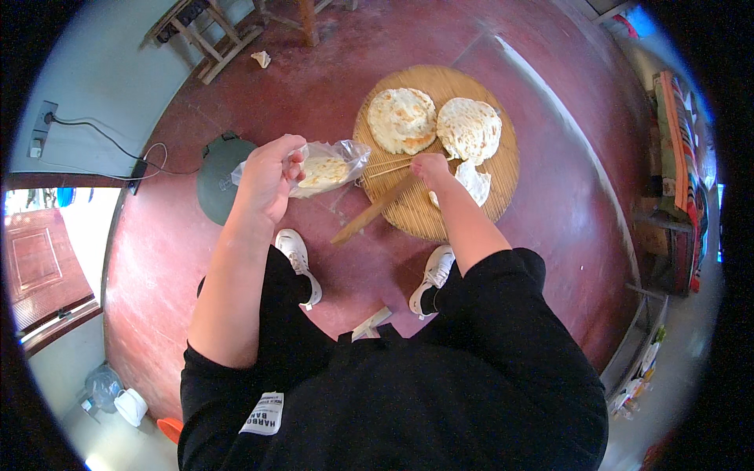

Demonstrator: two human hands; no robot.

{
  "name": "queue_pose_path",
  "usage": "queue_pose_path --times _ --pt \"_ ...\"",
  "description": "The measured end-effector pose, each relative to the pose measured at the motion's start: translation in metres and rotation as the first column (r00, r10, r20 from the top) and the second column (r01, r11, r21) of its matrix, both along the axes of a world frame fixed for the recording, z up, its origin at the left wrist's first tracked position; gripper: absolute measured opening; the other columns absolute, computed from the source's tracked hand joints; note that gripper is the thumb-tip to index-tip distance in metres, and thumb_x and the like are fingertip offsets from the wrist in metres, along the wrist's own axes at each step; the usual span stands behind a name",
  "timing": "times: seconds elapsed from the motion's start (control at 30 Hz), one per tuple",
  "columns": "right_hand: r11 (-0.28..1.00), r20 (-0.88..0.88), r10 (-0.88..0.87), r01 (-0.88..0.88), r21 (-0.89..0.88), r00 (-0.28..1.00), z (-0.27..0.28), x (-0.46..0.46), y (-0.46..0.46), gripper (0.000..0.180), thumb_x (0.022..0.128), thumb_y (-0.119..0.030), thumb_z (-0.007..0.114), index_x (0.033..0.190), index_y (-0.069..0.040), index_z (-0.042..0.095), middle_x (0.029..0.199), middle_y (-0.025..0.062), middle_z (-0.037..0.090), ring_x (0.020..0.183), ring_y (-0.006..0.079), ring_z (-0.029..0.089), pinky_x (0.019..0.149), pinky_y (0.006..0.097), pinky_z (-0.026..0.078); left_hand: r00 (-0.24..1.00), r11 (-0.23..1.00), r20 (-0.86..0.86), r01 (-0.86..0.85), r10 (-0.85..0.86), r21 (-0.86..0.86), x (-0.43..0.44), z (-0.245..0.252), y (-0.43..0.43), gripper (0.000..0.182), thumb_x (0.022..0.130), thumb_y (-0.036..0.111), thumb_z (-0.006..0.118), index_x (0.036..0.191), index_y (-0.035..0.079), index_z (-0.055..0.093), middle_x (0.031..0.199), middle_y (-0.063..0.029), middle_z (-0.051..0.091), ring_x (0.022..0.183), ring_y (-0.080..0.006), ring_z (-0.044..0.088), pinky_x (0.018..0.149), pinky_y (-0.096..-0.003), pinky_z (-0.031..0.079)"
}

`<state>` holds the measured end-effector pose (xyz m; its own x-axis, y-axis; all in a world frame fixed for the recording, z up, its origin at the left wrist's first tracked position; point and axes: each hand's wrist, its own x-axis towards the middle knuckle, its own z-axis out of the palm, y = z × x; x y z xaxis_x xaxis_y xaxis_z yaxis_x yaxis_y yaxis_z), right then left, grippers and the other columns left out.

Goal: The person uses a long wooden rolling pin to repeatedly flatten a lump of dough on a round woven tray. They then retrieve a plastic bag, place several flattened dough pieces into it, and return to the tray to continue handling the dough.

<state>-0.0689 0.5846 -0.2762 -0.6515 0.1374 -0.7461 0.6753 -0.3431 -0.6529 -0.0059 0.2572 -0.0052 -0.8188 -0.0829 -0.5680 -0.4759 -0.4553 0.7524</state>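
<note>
My left hand (pixel 277 171) grips a clear plastic bag (pixel 356 158) with flatbread (pixel 323 175) inside, held above the floor left of a round slatted board (pixel 500 194). Thin wooden chopsticks (pixel 386 166) are pinched in my right hand (pixel 431 169), over the board, tips toward the bag. Two piles of browned flatbread, a left one (pixel 402 120) and a right one (pixel 469 129), lie on the board's far half. My right forearm partly covers a white, thin piece (pixel 476 183), perhaps flatbread. Below the chopsticks, a flat wooden stick (pixel 374 209) juts past the board's near edge.
A dark round electric griddle (pixel 215 182) sits on the red floor at left, near a cord (pixel 97 126) from a wall socket (pixel 44 120). A wooden stool (pixel 206 38) stands at the far left. A cream-coloured scrap (pixel 261 59) lies near it. My shoes flank the stick's lower end.
</note>
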Motion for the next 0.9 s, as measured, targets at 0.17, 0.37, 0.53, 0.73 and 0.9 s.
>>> queue_pose_path --times 0.17,0.37,0.53,0.73,0.9 --pt "-0.275 0.495 0.761 -0.483 0.831 0.419 -0.044 -0.041 0.028 0.014 0.084 -0.015 0.063 0.083 -0.004 0.071 0.082 0.0167 0.070 0.080 0.0307 0.069 0.070 0.0397 0.054 1.000 0.998 0.017 0.001 -0.002 0.059 -0.004 -0.004 -0.005 0.011 0.085 0.015 0.068 0.090 0.005 0.066 0.078 -0.0010 0.058 0.066 -0.0094 0.048 0.069 -0.0293 0.042" --pt "0.091 0.434 0.481 -0.536 0.839 0.762 -0.063 -0.070 0.017 0.036 0.082 -0.032 0.060 0.098 -0.002 0.073 0.105 0.0204 0.071 0.100 0.0316 0.069 0.088 0.0399 0.053 0.999 0.993 0.011 0.044 -0.045 0.107 -0.005 -0.018 -0.014 0.022 0.089 0.015 0.064 0.106 0.000 0.067 0.088 -0.0027 0.061 0.076 -0.0113 0.053 0.073 -0.0309 0.043" --pt "0.344 0.516 0.302 -0.597 0.725 0.801 -0.050 -0.089 -0.009 0.047 0.084 -0.035 0.062 0.119 -0.005 0.067 0.129 0.0147 0.062 0.119 0.0302 0.058 0.097 0.0388 0.048 1.000 0.993 0.013 0.027 -0.029 0.112 -0.002 -0.019 -0.016 0.022 0.090 0.014 0.064 0.106 0.000 0.067 0.086 -0.0021 0.061 0.075 -0.0118 0.052 0.075 -0.0318 0.042" --pt "0.648 0.341 0.090 -0.315 0.693 0.936 -0.090 -0.098 -0.011 0.042 0.082 -0.029 0.068 0.111 0.002 0.067 0.113 0.0169 0.067 0.101 0.0319 0.064 0.089 0.0367 0.050 0.999 0.994 0.028 -0.029 0.026 0.109 -0.001 -0.010 -0.009 0.010 0.085 0.014 0.068 0.088 0.005 0.068 0.077 -0.0013 0.059 0.063 -0.0097 0.046 0.070 -0.0299 0.042" --pt "0.885 -0.017 -0.061 0.062 0.462 0.998 -0.130 -0.105 0.018 0.039 0.083 -0.015 0.072 0.118 -0.003 0.061 0.114 0.0137 0.065 0.100 0.0279 0.063 0.084 0.0377 0.052 0.999 0.993 0.044 0.016 -0.021 0.117 -0.009 -0.021 -0.006 0.020 0.089 0.016 0.064 0.104 0.002 0.066 0.080 -0.0004 0.058 0.062 -0.0095 0.044 0.075 -0.0311 0.042"
